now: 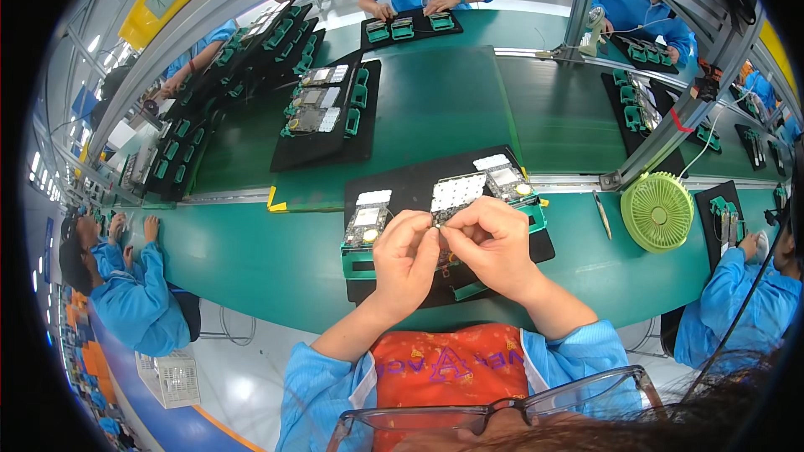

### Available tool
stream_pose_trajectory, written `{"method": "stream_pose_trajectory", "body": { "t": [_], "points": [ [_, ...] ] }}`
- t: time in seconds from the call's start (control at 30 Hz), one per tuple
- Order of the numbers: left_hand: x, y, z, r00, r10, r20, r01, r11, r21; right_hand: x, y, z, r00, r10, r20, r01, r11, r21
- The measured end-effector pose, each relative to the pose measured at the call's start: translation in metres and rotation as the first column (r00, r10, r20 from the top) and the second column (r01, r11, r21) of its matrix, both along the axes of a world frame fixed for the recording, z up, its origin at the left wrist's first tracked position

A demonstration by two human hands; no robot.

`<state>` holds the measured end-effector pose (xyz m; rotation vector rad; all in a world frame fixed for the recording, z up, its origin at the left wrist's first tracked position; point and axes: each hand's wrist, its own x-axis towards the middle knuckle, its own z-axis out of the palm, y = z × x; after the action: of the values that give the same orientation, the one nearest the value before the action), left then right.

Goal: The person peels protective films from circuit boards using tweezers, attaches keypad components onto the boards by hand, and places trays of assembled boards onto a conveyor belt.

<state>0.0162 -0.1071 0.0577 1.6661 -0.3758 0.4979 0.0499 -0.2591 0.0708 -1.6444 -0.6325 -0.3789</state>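
My left hand [406,261] and my right hand [496,247] meet over the middle circuit board [457,192], thumbs and fingertips pinched together at its near edge. Something tiny sits between the fingertips, too small to name. White round-dotted keypad-like pads cover the far part of that board; its near part is hidden under my hands. A second circuit board [368,216] with a yellow round part lies left of my left hand, by a green plastic frame [360,264]. The third circuit board [504,179] is beyond my right hand. All rest on a black mat [407,177].
A green fan [657,212] and a pen [602,215] stand to the right on the green table [251,243]. A metal post [657,130] rises beyond. Another black tray [321,146] of boards lies on the green conveyor belt [435,109]. Co-workers in blue sit around.
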Motion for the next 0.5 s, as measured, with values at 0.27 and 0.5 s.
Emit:
{"method": "stream_pose_trajectory", "body": {
  "t": [0.27,0.5],
  "points": [
    [-0.0002,-0.0018,0.0034,1.000,0.008,0.005,-0.008,1.000,-0.013,-0.0020,0.0019,0.0021,1.000,-0.016,0.016,0.015,0.999,0.044],
    [-0.0008,-0.0011,0.0025,1.000,-0.001,-0.009,0.000,1.000,-0.003,-0.0023,0.0029,0.0043,0.999,-0.049,0.015,0.048,0.997,0.054]
  ]
}}
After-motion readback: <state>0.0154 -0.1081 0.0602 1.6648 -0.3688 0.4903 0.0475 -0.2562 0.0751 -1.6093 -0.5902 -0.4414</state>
